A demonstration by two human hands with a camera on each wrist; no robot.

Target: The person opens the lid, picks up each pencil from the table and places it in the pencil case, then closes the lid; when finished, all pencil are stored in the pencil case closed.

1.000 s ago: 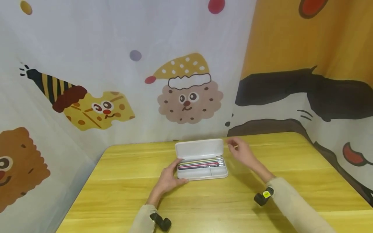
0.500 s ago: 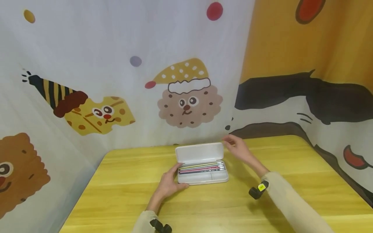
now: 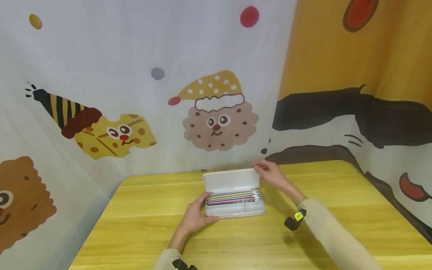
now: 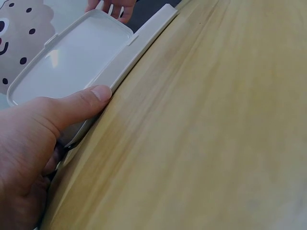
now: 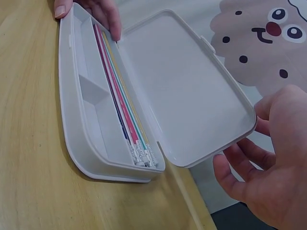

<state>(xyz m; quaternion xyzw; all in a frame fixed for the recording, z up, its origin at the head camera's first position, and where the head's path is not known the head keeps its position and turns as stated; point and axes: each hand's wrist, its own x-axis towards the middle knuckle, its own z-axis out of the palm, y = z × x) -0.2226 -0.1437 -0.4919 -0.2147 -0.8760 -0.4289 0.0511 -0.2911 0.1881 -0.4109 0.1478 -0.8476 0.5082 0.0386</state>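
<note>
A white pencil case [image 3: 222, 212] lies on the table with its lid [image 3: 232, 181] raised at the back. Several coloured pencils [image 5: 125, 103] lie side by side in the long rear compartment, metal ends to the right. My left hand [image 3: 194, 217] grips the case's left end, with the thumb [image 4: 98, 93] on the front wall and the fingers at the back. At the lid's upper right corner, my right hand [image 3: 272, 175] holds the edge between thumb and fingers [image 5: 240, 160]. The front compartments, split by a divider [image 5: 93, 91], show no contents.
The yellow wood-grain table [image 3: 236, 243] ends just behind the case. A cartoon-printed curtain [image 3: 135, 86] hangs behind and at both sides. Each wrist carries a small black camera, such as the right one [image 3: 294, 221].
My right hand has moved left from beside the case onto the lid's upper right corner. My left hand stays on the left end, and the lid remains raised. The head view has tilted slightly.
</note>
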